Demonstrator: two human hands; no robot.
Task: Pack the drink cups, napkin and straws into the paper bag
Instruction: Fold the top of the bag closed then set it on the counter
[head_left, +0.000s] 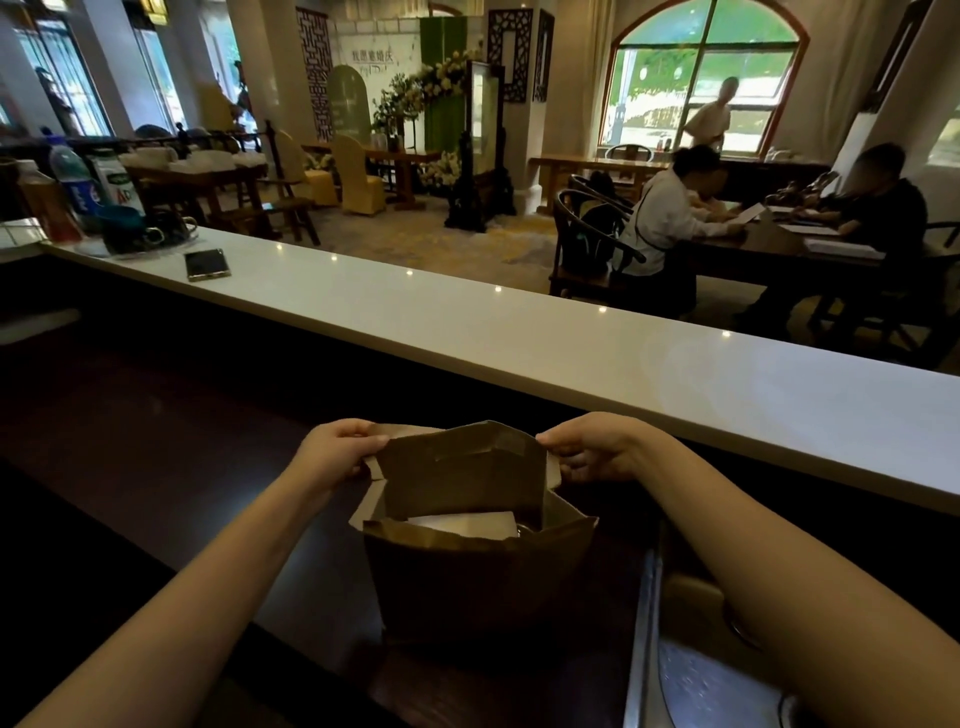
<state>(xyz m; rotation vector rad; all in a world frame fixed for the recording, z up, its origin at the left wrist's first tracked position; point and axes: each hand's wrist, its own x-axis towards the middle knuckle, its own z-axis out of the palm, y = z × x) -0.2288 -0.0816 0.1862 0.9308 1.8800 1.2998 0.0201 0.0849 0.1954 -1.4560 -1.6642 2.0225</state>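
Brown paper bag (478, 577) between two pinching hands

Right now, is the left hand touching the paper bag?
Touching. The head view shows the left hand pinching the left corner of the paper bag at its far top flap.

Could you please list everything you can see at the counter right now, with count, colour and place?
Brown paper bag: one, on the dark lower counter, far flap being folded.
White napkin: one, inside the bag.
White raised countertop: one, behind the bag.
Dark smartphone: one, flat on the countertop, left.
Blue-labelled plastic bottle: one, far left.
Metal sink: one, lower right.
Left hand: pinching the flap's left corner.
Right hand: pinching its right corner.
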